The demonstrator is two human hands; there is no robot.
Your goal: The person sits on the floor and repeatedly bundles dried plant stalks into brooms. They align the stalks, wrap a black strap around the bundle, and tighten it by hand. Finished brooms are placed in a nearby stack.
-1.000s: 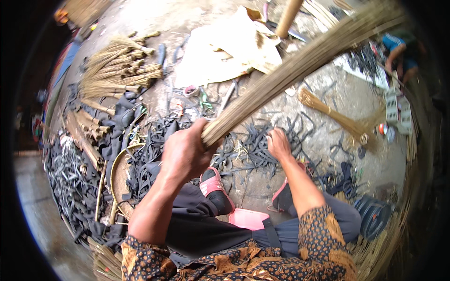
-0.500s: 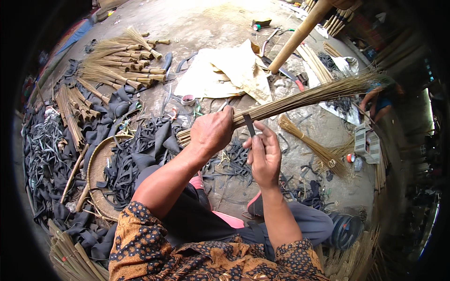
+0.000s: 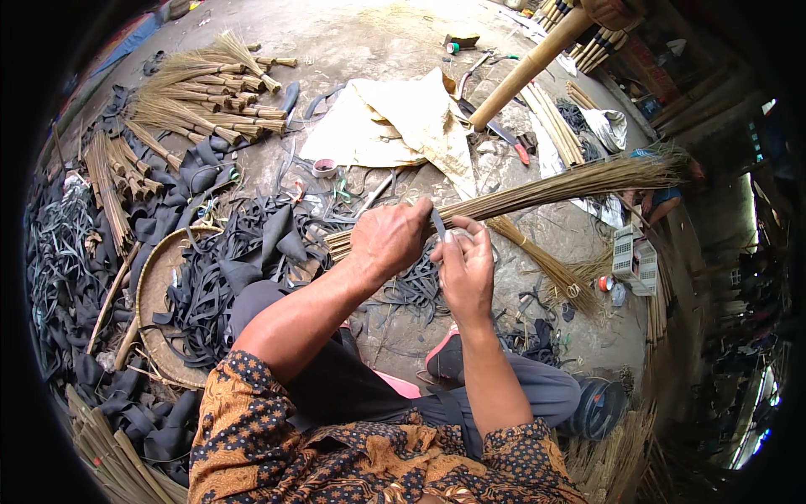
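A long bundle of thin brown broom sticks (image 3: 554, 186) runs from the middle up to the right, its fine tips fanning out at the far right. My left hand (image 3: 388, 239) is closed round its thicker end, with the cut butts showing to the left of the fist. A dark, flat rubber strip (image 3: 438, 224) comes off the bundle beside the left fist. Thumb and fingers of my right hand (image 3: 466, 270) pinch the strip's lower end just under the bundle. The strip's path behind the sticks is hidden.
Black rubber strips (image 3: 220, 290) lie heaped at left, partly in a round woven tray (image 3: 153, 323). Tied stick bundles (image 3: 214, 97) are piled at the far left. Near a pale sack (image 3: 369, 126) stands a slanting wooden pole (image 3: 525, 71). Another bundle (image 3: 546, 267) and a crate (image 3: 635, 260) lie right.
The bundle's tip end has dropped a little. My right hand still pinches the strip, which now slants closer to my left fist. The whole view has shifted slightly.
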